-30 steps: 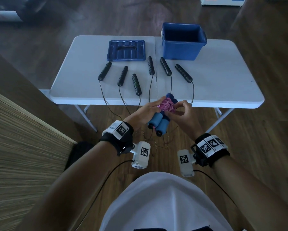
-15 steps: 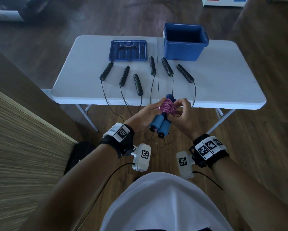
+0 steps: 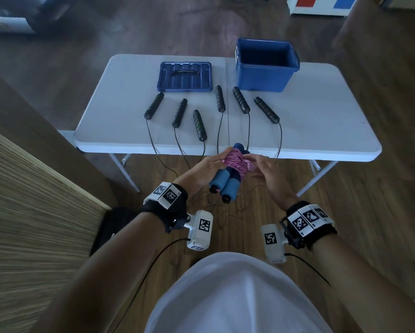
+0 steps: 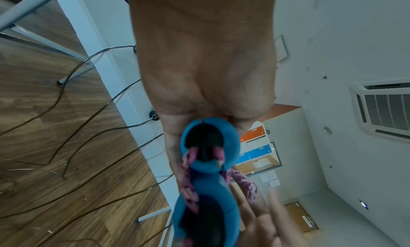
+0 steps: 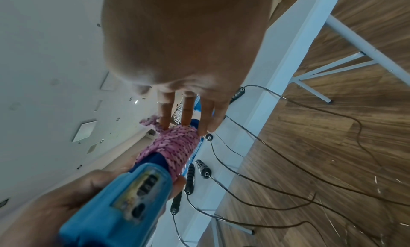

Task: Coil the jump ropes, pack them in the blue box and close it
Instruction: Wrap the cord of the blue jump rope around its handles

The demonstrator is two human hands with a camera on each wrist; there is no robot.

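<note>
Two hands: both on one rope bundle, held in the air before the table's near edge
Left hand: fingers curled round the blue handles
Right hand: fingertips pressed on the pink rope wound about the handles — a pinch on its loose end
Box: open, on the table's far side
Lid: flat, left of the box
Black handles: six on the table — cords hanging off the near edge
</note>
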